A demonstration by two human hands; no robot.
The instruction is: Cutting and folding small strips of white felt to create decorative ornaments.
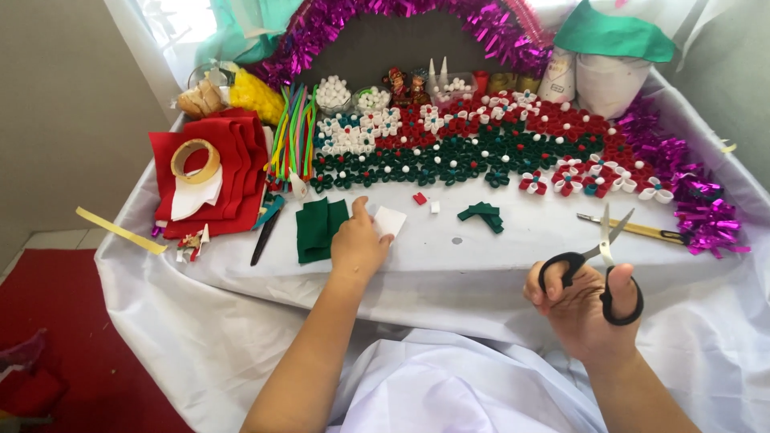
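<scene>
white felt scrap (391, 220), near centre of bench (481, 265): pinched by my left hand (357, 244), beside green felt pile (319, 228). black-handled scissors (597, 269), blades parted, gripped in my right hand (581, 309), near right. red felt stack (233, 172) far left.
</scene>
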